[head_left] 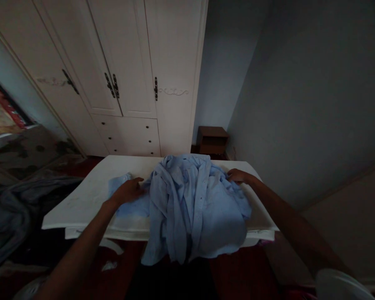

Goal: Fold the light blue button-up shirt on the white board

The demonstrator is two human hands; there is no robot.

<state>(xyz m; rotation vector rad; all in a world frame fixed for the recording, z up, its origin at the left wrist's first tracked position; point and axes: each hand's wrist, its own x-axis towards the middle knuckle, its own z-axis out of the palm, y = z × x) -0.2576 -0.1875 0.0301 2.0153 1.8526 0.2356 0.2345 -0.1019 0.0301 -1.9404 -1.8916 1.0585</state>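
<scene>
A light blue button-up shirt [187, 204] lies rumpled across a white table [84, 196], its front placket showing and its lower edge hanging over the near side. One sleeve [134, 208] stretches left, with its cuff end flat on the tabletop. Over that sleeve is my left hand [129, 189], slightly blurred, its fingers reaching toward the shirt's body and at least one stretched out. My right hand [238, 176] is at the shirt's upper right side. Its fingers close on the blue cloth, and their tips are partly hidden in the folds.
A white wardrobe [175, 54] with dark handles and small drawers [128, 135] stands beyond the table. A brown nightstand [213, 139] sits in the corner by the grey wall [309, 104]. Dark cloth [18, 212] is heaped at left. A pale rounded object [340, 285] shows at bottom right.
</scene>
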